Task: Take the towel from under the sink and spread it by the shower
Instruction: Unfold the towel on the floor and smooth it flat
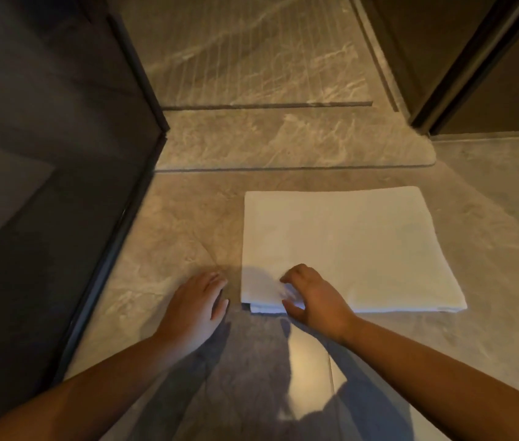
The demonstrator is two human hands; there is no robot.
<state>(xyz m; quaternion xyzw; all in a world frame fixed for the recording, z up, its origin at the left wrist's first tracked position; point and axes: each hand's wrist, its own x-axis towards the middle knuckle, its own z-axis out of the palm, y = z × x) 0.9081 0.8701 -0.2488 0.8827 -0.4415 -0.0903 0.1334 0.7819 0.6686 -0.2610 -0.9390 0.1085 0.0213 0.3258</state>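
Note:
A white towel (344,246), folded into a thick rectangle, lies flat on the stone floor just in front of the shower threshold (283,138). My right hand (312,297) rests on the towel's near left corner, fingers curled and pinching at the folded layers there. My left hand (197,303) lies flat on the floor just left of the towel, fingers together and holding nothing.
A dark glass shower panel (61,186) with a black frame stands along the left. The ribbed shower floor (252,52) lies beyond the threshold. A dark door frame (461,74) rises at the far right. Marbled floor tiles (490,249) extend to the right of the towel.

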